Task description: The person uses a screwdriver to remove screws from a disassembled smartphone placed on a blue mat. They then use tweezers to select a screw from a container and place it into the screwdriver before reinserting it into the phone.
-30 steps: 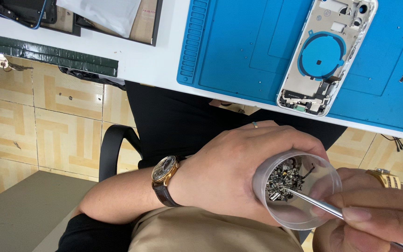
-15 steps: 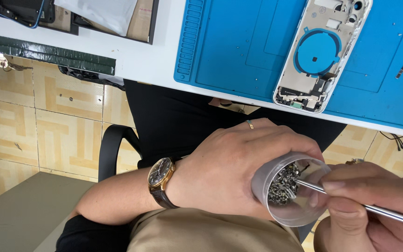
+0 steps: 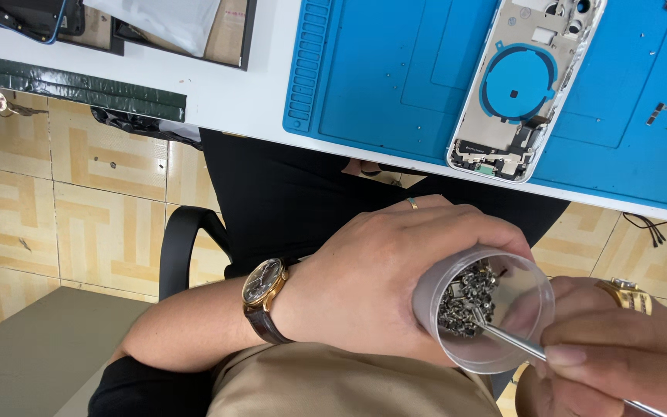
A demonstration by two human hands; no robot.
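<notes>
Gripping a translucent plastic cup (image 3: 496,309) at lower right of the frame, left hand (image 3: 384,274) with fingers curled round its wall, mouth tipped sideways above the lap. Pinching slim metal tweezers (image 3: 519,344), right hand (image 3: 619,363) at the bottom right corner, tips down among small metal screws and parts (image 3: 465,297) heaped against the lower wall. Judged risk: tilting further or jabbing the heap likely to spill parts onto lap or tiled floor (image 3: 63,216), well apart from the blue work mat (image 3: 395,85) and opened phone housing (image 3: 523,85) at upper right.
</notes>
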